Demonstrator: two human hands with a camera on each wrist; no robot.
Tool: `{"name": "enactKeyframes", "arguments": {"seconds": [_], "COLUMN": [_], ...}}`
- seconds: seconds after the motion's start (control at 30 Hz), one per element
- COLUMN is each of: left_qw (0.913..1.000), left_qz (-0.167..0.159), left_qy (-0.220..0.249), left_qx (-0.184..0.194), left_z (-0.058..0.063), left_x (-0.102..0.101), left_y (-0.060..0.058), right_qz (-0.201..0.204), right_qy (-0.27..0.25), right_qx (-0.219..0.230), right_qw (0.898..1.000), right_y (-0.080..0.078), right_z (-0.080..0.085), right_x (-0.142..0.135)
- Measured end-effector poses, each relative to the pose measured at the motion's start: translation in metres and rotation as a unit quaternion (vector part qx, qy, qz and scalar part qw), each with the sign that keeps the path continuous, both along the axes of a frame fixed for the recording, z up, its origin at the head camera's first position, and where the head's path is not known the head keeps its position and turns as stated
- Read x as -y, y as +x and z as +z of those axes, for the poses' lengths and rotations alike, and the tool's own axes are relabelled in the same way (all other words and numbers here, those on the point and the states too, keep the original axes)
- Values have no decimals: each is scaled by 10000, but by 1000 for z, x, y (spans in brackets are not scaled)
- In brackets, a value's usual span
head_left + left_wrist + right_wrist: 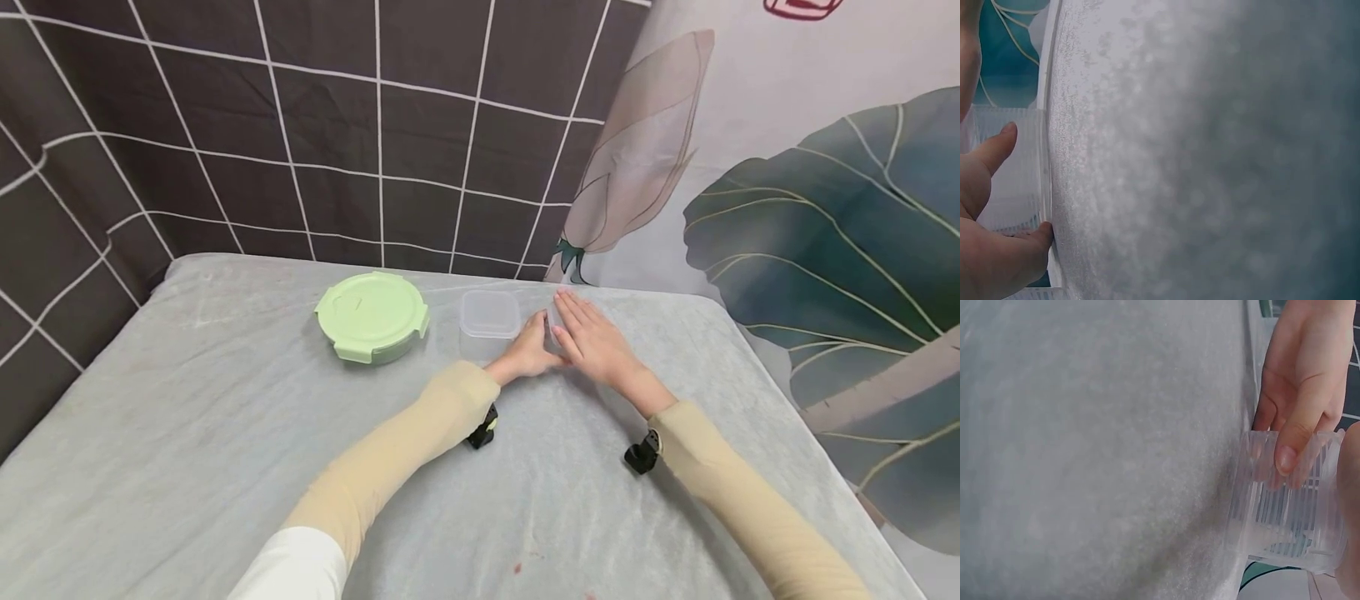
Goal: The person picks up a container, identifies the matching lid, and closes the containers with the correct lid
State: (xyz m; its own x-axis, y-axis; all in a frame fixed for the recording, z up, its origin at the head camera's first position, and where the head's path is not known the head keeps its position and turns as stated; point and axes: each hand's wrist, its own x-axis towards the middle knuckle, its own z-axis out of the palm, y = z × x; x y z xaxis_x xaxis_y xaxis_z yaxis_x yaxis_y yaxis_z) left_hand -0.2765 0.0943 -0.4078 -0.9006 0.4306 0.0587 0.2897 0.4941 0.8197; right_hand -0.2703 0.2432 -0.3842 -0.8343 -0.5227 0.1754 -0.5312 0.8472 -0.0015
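Observation:
A clear ribbed plastic container (1285,506) stands on the cloth between my two hands, its walls also visible in the left wrist view (1016,181). My left hand (531,350) holds its left side, with the thumb on the near wall and the fingers spread around it. Along the other side lies my right hand (596,343), its fingers straight and close together, touching the container. In the head view the hands largely hide it. Just left of the left hand is a clear square container with a frosted lid (489,315).
A round container with a pale green clip lid (371,315) sits farther left. Grey cloth (225,433) covers the table, whose far edge runs just behind the containers. A dark checked curtain (420,142) and a leaf-patterned curtain (817,242) hang beyond.

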Motion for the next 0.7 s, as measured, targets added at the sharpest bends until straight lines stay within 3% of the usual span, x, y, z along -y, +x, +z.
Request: {"name": "enactKeyframes", "arguments": {"seconds": [0.7], "left_qw": [9999], "left_qz": [43], "left_qy": [-94], "left_qx": [117], "left_z": [-2], "left_x": [7], "left_y": [0], "right_qz": [78], "right_qy": [-174], "right_qx": [311], "right_qw": [9993], "right_y": [-6], "right_z": [0], "right_x": [6]}}
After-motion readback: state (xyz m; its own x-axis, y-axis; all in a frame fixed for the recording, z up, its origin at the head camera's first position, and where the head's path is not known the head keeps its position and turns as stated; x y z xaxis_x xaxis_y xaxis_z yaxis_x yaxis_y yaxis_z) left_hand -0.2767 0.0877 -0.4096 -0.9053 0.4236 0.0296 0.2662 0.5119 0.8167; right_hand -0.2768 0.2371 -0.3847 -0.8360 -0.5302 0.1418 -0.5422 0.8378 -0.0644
